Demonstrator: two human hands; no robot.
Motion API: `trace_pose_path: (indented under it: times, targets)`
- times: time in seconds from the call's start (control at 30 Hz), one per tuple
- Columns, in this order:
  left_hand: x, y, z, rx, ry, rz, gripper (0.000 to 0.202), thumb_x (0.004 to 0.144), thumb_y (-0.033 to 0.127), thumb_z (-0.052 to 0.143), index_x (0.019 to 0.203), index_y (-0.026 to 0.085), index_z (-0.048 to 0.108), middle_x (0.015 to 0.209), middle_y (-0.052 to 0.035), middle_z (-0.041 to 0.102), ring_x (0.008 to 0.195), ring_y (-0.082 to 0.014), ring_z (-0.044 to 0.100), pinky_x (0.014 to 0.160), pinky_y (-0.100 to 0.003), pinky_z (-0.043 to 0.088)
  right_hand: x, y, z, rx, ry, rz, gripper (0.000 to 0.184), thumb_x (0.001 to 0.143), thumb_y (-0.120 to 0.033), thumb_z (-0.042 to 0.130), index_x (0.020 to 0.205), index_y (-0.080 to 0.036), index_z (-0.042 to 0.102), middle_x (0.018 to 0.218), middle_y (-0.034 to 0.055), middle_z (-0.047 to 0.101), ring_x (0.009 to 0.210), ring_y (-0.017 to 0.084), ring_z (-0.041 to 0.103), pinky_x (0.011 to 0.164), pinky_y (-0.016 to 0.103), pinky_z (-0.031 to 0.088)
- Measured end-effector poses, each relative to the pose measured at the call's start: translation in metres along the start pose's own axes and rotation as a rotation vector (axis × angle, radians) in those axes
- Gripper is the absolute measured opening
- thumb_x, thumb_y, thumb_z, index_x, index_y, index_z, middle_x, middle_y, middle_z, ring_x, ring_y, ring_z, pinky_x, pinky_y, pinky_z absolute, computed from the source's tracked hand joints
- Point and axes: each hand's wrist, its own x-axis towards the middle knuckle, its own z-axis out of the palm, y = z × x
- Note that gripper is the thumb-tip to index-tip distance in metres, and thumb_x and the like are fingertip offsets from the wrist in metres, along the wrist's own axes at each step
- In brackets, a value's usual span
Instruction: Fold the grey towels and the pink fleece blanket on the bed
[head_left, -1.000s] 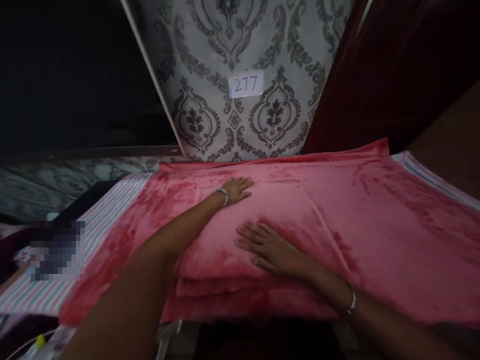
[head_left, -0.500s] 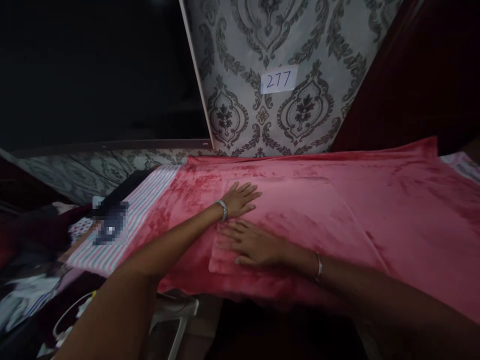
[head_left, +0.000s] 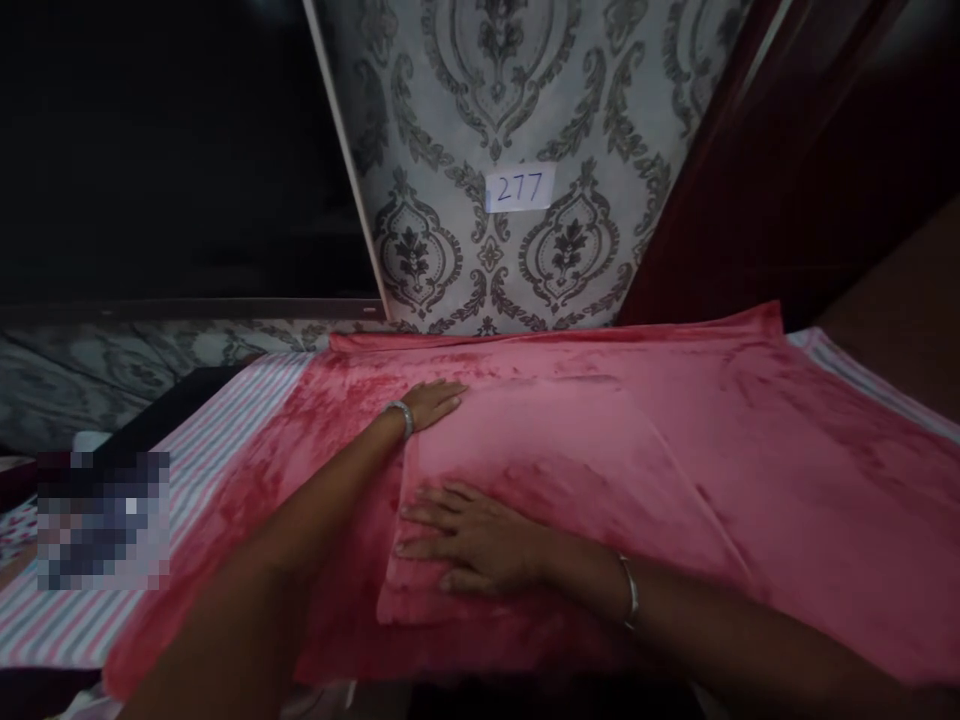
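A pink plush blanket [head_left: 750, 450] lies spread over a bed, with a folded layer of it [head_left: 540, 440] on top in the middle. My left hand [head_left: 433, 402] rests flat on the far left corner of that folded layer, fingers stretched out, a silver bangle on the wrist. Nearer to me, my right hand [head_left: 469, 535] lies palm down with fingers spread on the folded layer's near left corner. Neither hand grips the cloth.
A striped pink and grey sheet [head_left: 187, 450] shows under the blanket at the left. Behind the bed stands a grey damask-patterned wall [head_left: 465, 110] bearing a paper label "277" [head_left: 520, 187]. A dark wooden panel [head_left: 787, 150] rises at the right; a blurred patch is at the left.
Both hands have slid leftward along the folded layer to its left edge, staying flat on the blanket. The camera view has shifted slightly.
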Motion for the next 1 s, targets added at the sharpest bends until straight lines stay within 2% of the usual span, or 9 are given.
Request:
trace_pose_path:
  times: [0.1,0.27,0.33,0.43,0.57,0.63,0.7,0.83,1.0]
  targets:
    - [0.001,0.002,-0.003,0.029,0.012,-0.034,0.061,0.101,0.049,0.019,0.158,0.029,0.032,0.164,-0.0026,0.032,0.154,-0.0235,0.023,0.124,-0.052,0.017,0.002,0.005,0.004,-0.073,0.027,-0.038,0.055,0.102,-0.054,0.046,0.152,-0.032,0.046,0.163,0.0026,0.031,0.151,0.025,0.024,0.125,0.045,0.019]
    - [-0.016,0.031,-0.022,0.331,0.163,-0.147,0.062,0.099,0.050,0.033,0.155,0.025,0.038,0.164,-0.0111,0.030,0.153,-0.0326,0.023,0.121,-0.064,0.013,0.008,0.001,-0.007,-0.144,-0.044,-0.066,0.054,0.104,-0.047,0.048,0.151,-0.021,0.047,0.162,0.0103,0.033,0.149,0.022,0.030,0.125,0.043,0.016]
    - [-0.031,0.048,-0.028,0.374,0.241,-0.102,0.061,0.100,0.049,0.034,0.156,0.024,0.037,0.165,-0.0113,0.029,0.153,-0.0324,0.022,0.122,-0.064,0.012,0.002,-0.005,-0.021,-0.142,-0.051,-0.023,0.054,0.105,-0.046,0.048,0.153,-0.022,0.044,0.162,0.0093,0.034,0.150,0.020,0.028,0.125,0.043,0.015]
    - [-0.069,0.077,-0.026,0.335,0.277,-0.034,0.061,0.101,0.046,0.032,0.156,0.020,0.037,0.164,-0.0141,0.029,0.153,-0.0327,0.022,0.121,-0.065,0.015,-0.030,-0.013,-0.049,-0.132,0.019,0.163,0.053,0.106,-0.048,0.042,0.154,-0.024,0.043,0.160,0.0065,0.038,0.150,0.020,0.026,0.124,0.044,0.017]
    - [-0.136,0.115,0.003,0.287,0.268,0.116,0.060,0.101,0.047,0.035,0.155,0.022,0.038,0.165,-0.0131,0.028,0.154,-0.0318,0.021,0.121,-0.064,0.016,-0.107,-0.009,-0.078,-0.182,0.174,0.528,0.057,0.106,-0.051,0.032,0.156,-0.024,0.039,0.162,0.0095,0.034,0.151,0.027,0.025,0.122,0.053,0.019]
    - [-0.159,0.128,0.025,0.271,0.270,0.137,0.060,0.100,0.049,0.038,0.156,0.025,0.037,0.165,-0.0111,0.028,0.154,-0.0325,0.020,0.121,-0.065,0.016,-0.147,-0.001,-0.077,-0.226,0.226,0.711,0.060,0.105,-0.054,0.030,0.159,-0.026,0.034,0.164,0.0092,0.029,0.152,0.031,0.020,0.121,0.059,0.018]
    - [-0.171,0.133,0.047,0.253,0.270,0.091,0.060,0.100,0.048,0.040,0.156,0.026,0.038,0.165,-0.0113,0.027,0.153,-0.0339,0.021,0.120,-0.067,0.016,-0.176,0.007,-0.066,-0.259,0.202,0.853,0.062,0.104,-0.056,0.029,0.160,-0.028,0.031,0.165,0.0087,0.026,0.153,0.034,0.016,0.119,0.064,0.018]
    - [-0.172,0.133,0.072,0.225,0.292,0.032,0.059,0.100,0.044,0.040,0.156,0.026,0.036,0.166,-0.0113,0.026,0.154,-0.0336,0.020,0.121,-0.067,0.013,-0.198,0.014,-0.038,-0.319,0.116,0.948,0.061,0.105,-0.053,0.026,0.160,-0.028,0.032,0.166,0.0071,0.023,0.152,0.035,0.016,0.118,0.062,0.022]
    - [-0.170,0.129,0.070,0.199,0.282,0.048,0.059,0.101,0.045,0.039,0.156,0.025,0.037,0.165,-0.0110,0.027,0.154,-0.0325,0.020,0.121,-0.066,0.013,-0.198,0.016,-0.028,-0.363,0.141,0.941,0.059,0.105,-0.052,0.027,0.159,-0.030,0.033,0.166,0.0051,0.024,0.153,0.033,0.017,0.118,0.061,0.023]
